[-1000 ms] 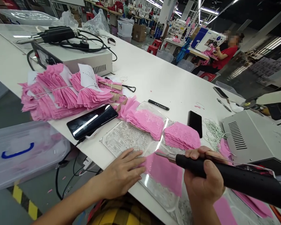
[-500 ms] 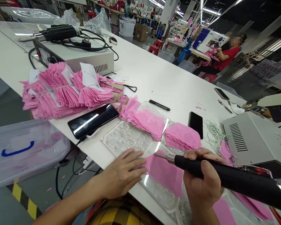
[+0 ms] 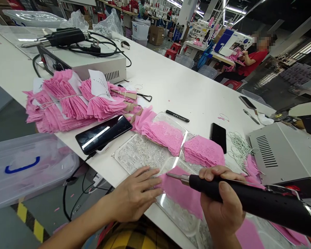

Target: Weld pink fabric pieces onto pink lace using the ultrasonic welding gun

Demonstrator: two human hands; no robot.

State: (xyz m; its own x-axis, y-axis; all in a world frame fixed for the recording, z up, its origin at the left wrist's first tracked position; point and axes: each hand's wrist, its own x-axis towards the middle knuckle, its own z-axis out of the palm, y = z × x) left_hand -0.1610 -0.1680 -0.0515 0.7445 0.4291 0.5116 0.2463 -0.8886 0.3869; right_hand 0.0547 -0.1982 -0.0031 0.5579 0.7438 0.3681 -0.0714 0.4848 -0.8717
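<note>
My left hand (image 3: 136, 195) lies flat with its fingers stretched out, fingertips on the left edge of a pink fabric piece (image 3: 186, 195). This piece lies on a clear plastic template (image 3: 177, 221). My right hand (image 3: 224, 205) is wrapped round a thick black handpiece (image 3: 264, 200) with a slim metal tip, much like an ultrasonic welding tool. Its tip is at the fabric near my left fingertips; whether it touches I cannot tell. Just beyond are two stacks of pink lace pieces, one on the left (image 3: 163, 136) and one on the right (image 3: 203, 151).
Tied pink fabric bundles (image 3: 69, 100) lie at left by a large phone (image 3: 103, 134). Behind them a grey box (image 3: 93, 65) carries another handpiece (image 3: 64, 37). A marker (image 3: 177, 116), a smaller phone (image 3: 218, 137) and a second grey box (image 3: 282, 152) are also here. A person (image 3: 254, 62) sits sewing.
The handpiece tip has moved slightly left and down across the pink fabric, towards my left fingertips. My left hand has stayed almost in place.
</note>
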